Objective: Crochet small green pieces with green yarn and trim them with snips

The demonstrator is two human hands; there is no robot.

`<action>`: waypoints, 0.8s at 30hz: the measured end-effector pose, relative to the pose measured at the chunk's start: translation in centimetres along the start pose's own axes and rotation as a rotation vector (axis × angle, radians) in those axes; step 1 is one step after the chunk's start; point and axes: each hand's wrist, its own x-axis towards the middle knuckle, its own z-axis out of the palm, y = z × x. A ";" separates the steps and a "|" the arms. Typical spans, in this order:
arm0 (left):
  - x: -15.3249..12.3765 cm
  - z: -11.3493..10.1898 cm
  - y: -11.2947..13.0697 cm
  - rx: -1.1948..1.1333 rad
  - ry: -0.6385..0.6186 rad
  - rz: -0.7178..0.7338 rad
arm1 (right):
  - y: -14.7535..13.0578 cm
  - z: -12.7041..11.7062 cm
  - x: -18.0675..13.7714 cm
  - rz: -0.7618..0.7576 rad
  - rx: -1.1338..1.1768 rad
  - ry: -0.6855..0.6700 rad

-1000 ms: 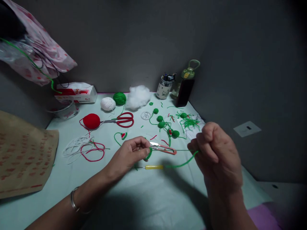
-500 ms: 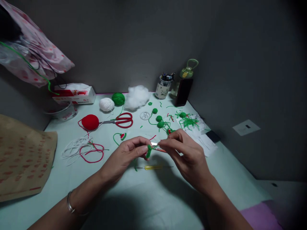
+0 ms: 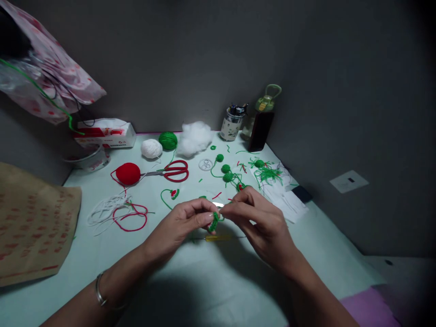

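My left hand (image 3: 185, 223) pinches a small green crochet piece (image 3: 214, 222) just above the pale table (image 3: 218, 281). My right hand (image 3: 262, 225) meets it from the right, fingertips pinched at the same piece; what they grip is too small to make out. A yellow-handled crochet hook (image 3: 218, 238) lies on the table directly under my hands. Small snips lie behind my fingers, mostly hidden.
Red scissors (image 3: 173, 171), a red yarn ball (image 3: 128, 173), white (image 3: 151, 148) and green (image 3: 169, 140) yarn balls, stuffing (image 3: 195, 137), green crochet balls (image 3: 227, 172), yarn scraps (image 3: 269, 175), a jar (image 3: 232, 123), a bottle (image 3: 262, 120), a tissue box (image 3: 105, 133), loose cord (image 3: 117, 211), a paper bag (image 3: 32, 222).
My right hand came in from the right, where it had pulled a green strand taut, and now pinches at the crochet piece. My left hand sank slightly.
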 end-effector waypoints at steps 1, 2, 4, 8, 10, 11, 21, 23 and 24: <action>0.0 0.0 0.0 -0.007 0.003 -0.004 | 0.1 0.1 0.1 0.014 -0.007 0.010; 0.0 0.1 0.0 -0.015 0.012 -0.005 | 0.1 0.2 0.1 0.033 -0.022 0.020; 0.1 0.1 -0.1 -0.027 0.043 0.000 | 0.2 0.5 0.1 0.059 -0.045 0.041; 0.4 0.2 -0.8 -0.047 0.101 0.027 | 0.1 1.1 0.1 0.037 0.057 -0.005; 0.5 0.2 -1.1 -0.062 0.109 0.044 | -0.1 1.4 0.0 -0.019 0.060 -0.026; 0.6 0.2 -1.3 -0.065 0.115 0.047 | -0.2 1.6 -0.1 -0.050 0.021 -0.028; 0.5 0.1 -0.7 0.080 0.142 0.010 | -2.1 -0.5 -0.1 0.281 0.616 0.161; 0.5 0.1 -0.7 0.067 0.129 -0.007 | -1.9 -1.5 0.0 0.324 0.765 0.254; 0.4 0.1 -0.7 0.054 0.111 -0.017 | -1.8 -1.9 0.1 0.318 0.791 0.317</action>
